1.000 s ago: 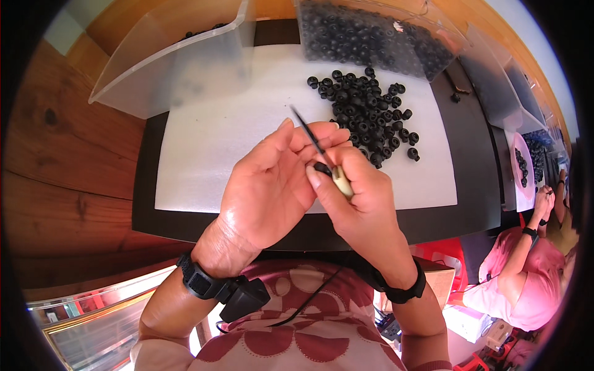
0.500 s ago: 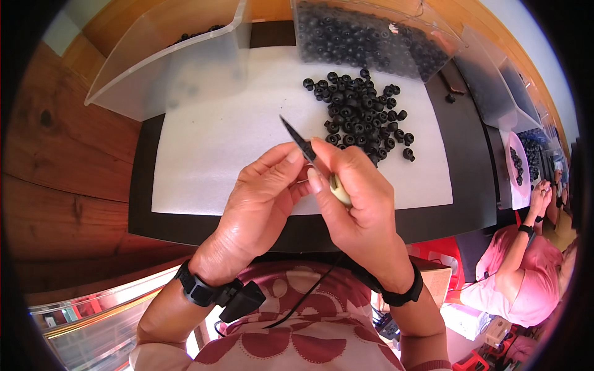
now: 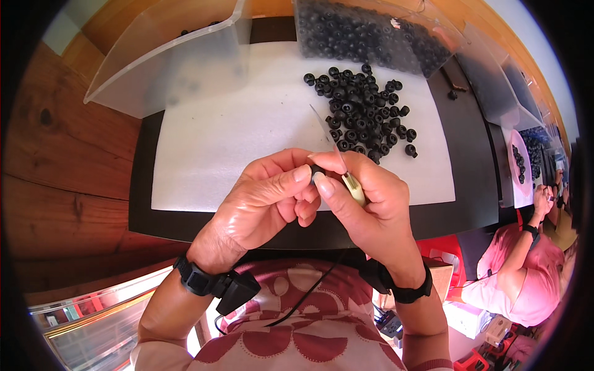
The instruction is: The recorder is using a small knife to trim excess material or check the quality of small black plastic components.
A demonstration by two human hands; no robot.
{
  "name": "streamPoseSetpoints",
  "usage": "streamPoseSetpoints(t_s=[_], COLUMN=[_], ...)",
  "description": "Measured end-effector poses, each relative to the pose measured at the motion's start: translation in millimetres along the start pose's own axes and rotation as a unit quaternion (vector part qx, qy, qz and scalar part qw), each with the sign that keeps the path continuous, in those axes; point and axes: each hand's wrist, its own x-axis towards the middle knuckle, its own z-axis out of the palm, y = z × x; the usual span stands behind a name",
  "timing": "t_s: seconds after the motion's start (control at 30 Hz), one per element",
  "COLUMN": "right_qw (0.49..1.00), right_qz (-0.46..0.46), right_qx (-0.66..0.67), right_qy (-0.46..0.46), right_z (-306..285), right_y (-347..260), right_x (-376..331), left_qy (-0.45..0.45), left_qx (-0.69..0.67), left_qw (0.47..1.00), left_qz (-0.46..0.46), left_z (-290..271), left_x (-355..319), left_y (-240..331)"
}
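My left hand [image 3: 257,198] pinches a small black round part [image 3: 317,170] between thumb and fingers, over the near edge of the white mat [image 3: 210,148]. My right hand [image 3: 380,207] is closed round the pale handle of a small knife [image 3: 354,188]. Its thin blade points up and away to the left, seen nearly edge-on. The right thumb tip also touches the black part, and the fingers hide much of it. Just beyond my hands lies a loose pile of black knobbed round parts [image 3: 352,108].
A translucent bin [image 3: 164,71] stands at the back left, with a few black parts visible. Another clear bin [image 3: 371,43] full of them is behind the pile. At right are more bins [image 3: 495,80], a pink basin [image 3: 516,157] and a co-worker in a pink top [image 3: 513,272].
The knife blade has swung from lying across the fingertips to a steeper angle. The black part now shows between my fingertips. My right hand has moved slightly right.
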Motion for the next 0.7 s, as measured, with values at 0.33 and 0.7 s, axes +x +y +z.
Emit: streamPoseSetpoints(t_s=[0.33, 0.7], right_qw=[0.995, 0.987], right_qz=[0.090, 0.155], right_qx=[0.038, 0.044], right_qy=[-0.027, 0.002], right_z=[-7.8, -5.1], right_y=[-10.8, -9.7], right_x=[-3.6, 6.2], left_qy=[-0.056, -0.067], left_qx=[0.041, 0.033], left_qw=[0.997, 0.997], left_qz=[-0.036, -0.013], left_z=[-14.8, -23.1], left_x=[3.9, 14.2], left_y=[0.6, 2.2])
